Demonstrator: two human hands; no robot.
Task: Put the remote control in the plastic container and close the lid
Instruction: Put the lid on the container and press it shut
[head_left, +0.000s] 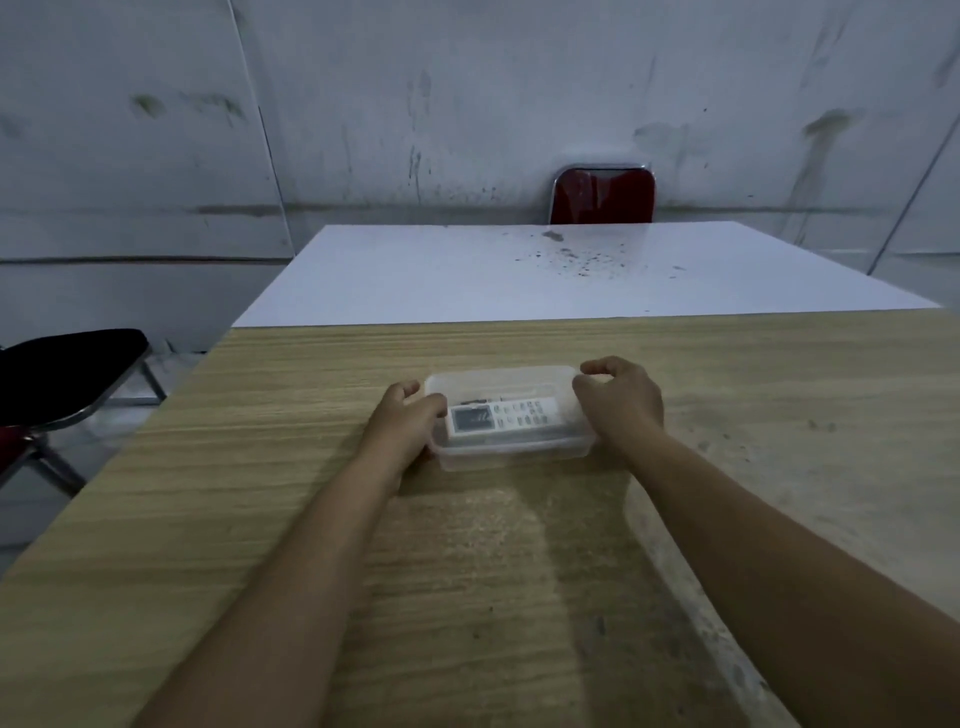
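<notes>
Presently the left hand (410, 415) presses against the left end of the container (511, 452), fingers curled over its rim. The right hand (621, 397) sits at the right end, fingers bent and thumb raised, resting on the top edge; whether it grips or merely presses cannot be told. Between them the remote (501, 418) lies flat inside the container, display to the left. The lid (501, 379) appears to be laid over the top, though the clear plastic makes this uncertain. Judged status: remote stowed; the lid remains to be pressed shut all round. The container stands on the wooden counter (467, 571), a white board (467, 280) beyond.
</notes>
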